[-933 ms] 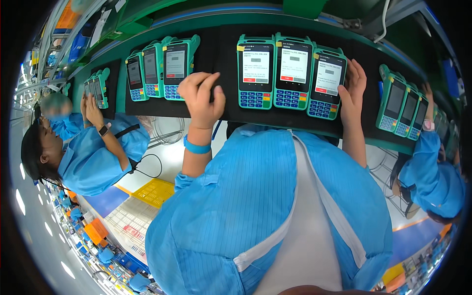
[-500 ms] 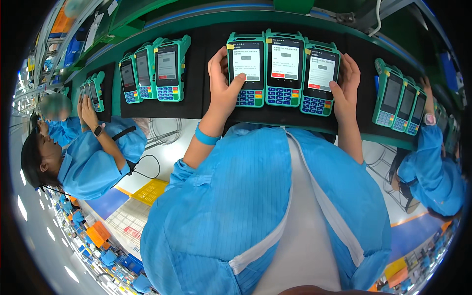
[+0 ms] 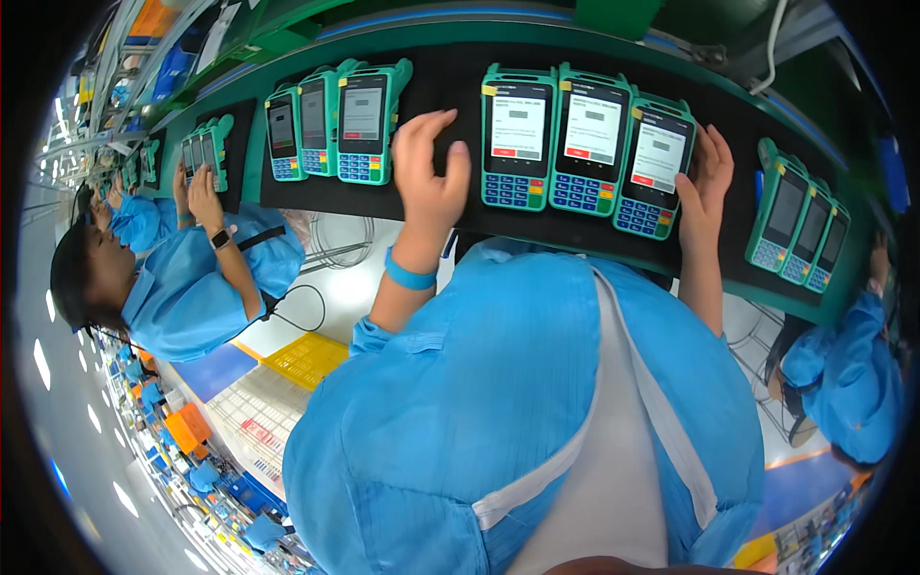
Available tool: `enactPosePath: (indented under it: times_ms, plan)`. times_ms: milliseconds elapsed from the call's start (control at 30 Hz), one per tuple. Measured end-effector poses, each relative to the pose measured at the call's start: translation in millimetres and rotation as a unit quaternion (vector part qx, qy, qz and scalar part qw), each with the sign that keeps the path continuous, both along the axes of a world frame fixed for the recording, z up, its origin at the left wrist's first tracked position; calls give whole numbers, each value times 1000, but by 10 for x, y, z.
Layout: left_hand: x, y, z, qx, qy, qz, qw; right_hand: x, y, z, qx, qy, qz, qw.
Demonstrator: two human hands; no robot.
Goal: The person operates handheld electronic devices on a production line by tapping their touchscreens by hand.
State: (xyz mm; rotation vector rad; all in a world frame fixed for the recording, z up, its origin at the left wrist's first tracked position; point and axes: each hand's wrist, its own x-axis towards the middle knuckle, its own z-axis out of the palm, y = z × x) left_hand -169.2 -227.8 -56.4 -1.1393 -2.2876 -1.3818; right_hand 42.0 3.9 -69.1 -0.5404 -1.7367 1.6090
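Note:
Three payment terminals in green housings stand side by side in front of me: a left terminal [image 3: 517, 139], a middle terminal [image 3: 589, 139] and a right terminal [image 3: 656, 163]. Each has a lit screen above a blue keypad. My left hand [image 3: 429, 182] hovers left of the left terminal, apart from it, empty with thumb and fingers spread. Beside the right terminal is my right hand [image 3: 704, 187], its thumb at the screen's right edge and its fingers extended along the side. Whether those fingers touch the housing is hard to tell.
More terminals [image 3: 362, 125] stand to the left on the black mat [image 3: 436, 81], and another group [image 3: 810, 225] is at the right. A co-worker in blue [image 3: 192, 278] works on the left, another [image 3: 848, 369] on the right. A yellow crate [image 3: 307, 359] lies behind at left.
My left hand has come off the left terminal's screen and moved left of it. My right thumb has slid from the right terminal's screen to its edge. The view has shifted slightly.

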Motion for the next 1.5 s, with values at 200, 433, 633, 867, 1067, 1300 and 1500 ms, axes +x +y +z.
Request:
enactPosePath:
  times_ms: [200, 433, 633, 867, 1067, 1300, 1500]
  plan:
    - [-341, -586, 93, -106, 158, 172, 966, 3, 1, -12, -4, -8, -10, 1000]
    - [-807, -1065, -74, -154, 166, 330, 917, -2, 0, -31, -2, -13, -22, 1000]
    - [-1046, -1237, -82, -210, 160, 290, 920, -2, 5, -34, 1, -22, -27, 999]
    - [-1049, -1240, 34, -216, 151, 274, 925, -4, 2, -45, 17, -34, -37, 999]
    - [-723, -1055, 132, -204, 172, 137, 954, 1, 13, -47, 14, -31, -34, 999]
    - [-642, -912, 159, -247, 174, 111, 947, 3, 13, -48, 19, -35, -31, 999]
    - [-1057, -1304, 53, -169, 175, 265, 933, 0, 13, -50, 22, -33, -32, 999]
